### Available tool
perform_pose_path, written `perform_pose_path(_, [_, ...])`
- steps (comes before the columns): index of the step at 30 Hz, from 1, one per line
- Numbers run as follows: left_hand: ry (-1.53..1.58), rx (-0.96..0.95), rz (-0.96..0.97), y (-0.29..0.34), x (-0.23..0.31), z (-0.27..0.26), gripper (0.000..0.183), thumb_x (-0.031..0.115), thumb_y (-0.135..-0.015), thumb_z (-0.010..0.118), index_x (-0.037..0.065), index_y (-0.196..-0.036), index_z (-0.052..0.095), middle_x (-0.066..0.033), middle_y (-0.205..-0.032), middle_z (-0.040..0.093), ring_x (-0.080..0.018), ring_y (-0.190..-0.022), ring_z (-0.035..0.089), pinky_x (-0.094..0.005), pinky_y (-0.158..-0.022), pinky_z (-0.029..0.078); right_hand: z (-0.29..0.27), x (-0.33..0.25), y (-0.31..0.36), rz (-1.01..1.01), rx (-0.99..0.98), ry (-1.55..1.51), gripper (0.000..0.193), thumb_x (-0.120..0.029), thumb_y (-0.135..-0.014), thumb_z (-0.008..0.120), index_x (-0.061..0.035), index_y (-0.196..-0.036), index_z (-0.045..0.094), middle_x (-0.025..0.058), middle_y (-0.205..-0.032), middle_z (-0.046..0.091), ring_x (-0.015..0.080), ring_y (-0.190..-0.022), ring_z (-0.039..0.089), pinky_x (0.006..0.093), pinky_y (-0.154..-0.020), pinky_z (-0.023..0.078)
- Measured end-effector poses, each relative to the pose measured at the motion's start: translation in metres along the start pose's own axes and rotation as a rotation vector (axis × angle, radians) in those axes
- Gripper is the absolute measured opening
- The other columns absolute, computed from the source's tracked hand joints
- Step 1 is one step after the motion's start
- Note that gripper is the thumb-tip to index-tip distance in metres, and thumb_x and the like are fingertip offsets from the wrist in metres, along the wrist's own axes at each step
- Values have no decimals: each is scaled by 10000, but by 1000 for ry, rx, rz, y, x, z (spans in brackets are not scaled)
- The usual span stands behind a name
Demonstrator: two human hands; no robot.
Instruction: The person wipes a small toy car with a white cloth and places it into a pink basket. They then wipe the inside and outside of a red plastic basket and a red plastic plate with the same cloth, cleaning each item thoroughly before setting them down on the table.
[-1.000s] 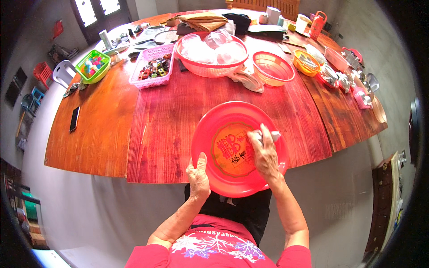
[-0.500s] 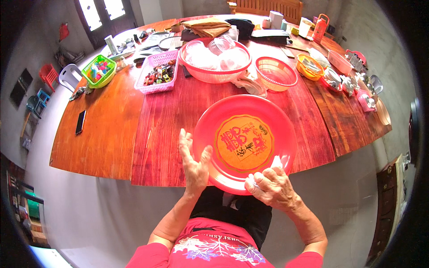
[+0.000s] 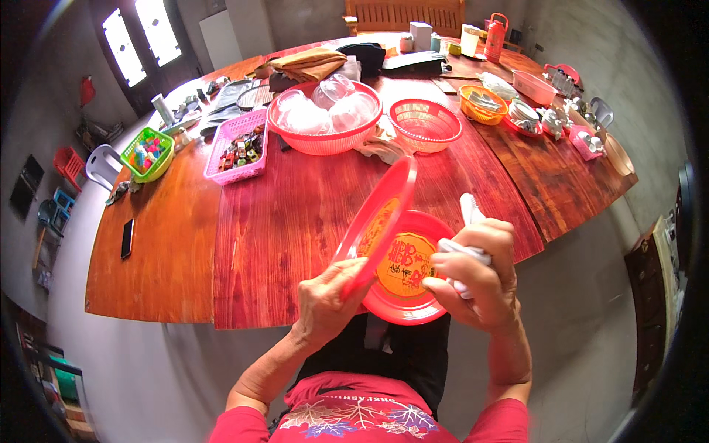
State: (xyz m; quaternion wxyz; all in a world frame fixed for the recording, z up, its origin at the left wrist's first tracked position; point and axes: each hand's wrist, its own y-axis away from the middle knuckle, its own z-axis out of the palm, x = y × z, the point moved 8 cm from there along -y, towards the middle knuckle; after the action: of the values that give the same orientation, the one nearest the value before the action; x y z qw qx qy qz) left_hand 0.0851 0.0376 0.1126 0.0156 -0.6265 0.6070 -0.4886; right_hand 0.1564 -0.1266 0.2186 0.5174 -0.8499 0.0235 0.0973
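Note:
My left hand [image 3: 325, 303] grips the lower rim of a red plastic plate [image 3: 378, 218] and holds it tilted up on its edge over the table's near edge. Under it lies a second red plate [image 3: 405, 292] with an orange centre carrying a printed design. My right hand [image 3: 476, 277] is closed around a crumpled white cloth [image 3: 467, 214] at the right rim of that lower plate. I cannot tell what supports the lower plate.
The big round wooden table [image 3: 295, 214] carries a red basin of clear plastic tubs [image 3: 325, 118], a red mesh basket [image 3: 425, 122], a pink basket [image 3: 238, 144], a green basket [image 3: 148, 153], an orange basket [image 3: 484, 103] and a dark phone [image 3: 127, 238]. More dishes crowd the right side.
The plate that lay flat in my hands is now tipped up on edge by my left hand, uncovering a second plate beneath. My right hand with the cloth moved up along the right rim.

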Motion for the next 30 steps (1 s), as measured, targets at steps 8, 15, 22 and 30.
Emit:
perform_pose_path(8, [387,175,-190,15,-18,-1,194,143,-765,750,3,-814,625,-89,-727,635,-179,-626,615,-310,-569,476,101,-20,17,96,35,70,544,-182,-734,676,-174,-1268,570,94,-1373,458,277,-1290,403,436,-1005,269])
perform_pose_path(15, [120,129,-39,22,4,-14,146,49,-678,796,35,-716,656,-50,-594,610,-128,-500,576,-285,-485,440,77,41,-11,294,209,120,462,-109,-849,597,-121,-1308,540,160,-1367,457,319,-1296,413,456,-1021,299])
perform_pose_path(22, [304,196,-308,51,-20,-9,276,194,-614,868,72,-665,626,-31,-640,629,-126,-579,589,-342,-547,478,87,159,46,830,363,-467,334,-126,-942,519,-18,-1257,546,173,-1222,560,308,-1156,535,364,-961,425])
perform_pose_path(30, [264,168,-423,59,-48,-8,318,100,-645,833,36,-894,644,-31,-811,659,-147,-720,632,-329,-660,528,94,30,-14,157,152,52,384,-141,-843,614,-83,-1222,589,124,-1272,558,297,-1262,468,453,-1041,358])
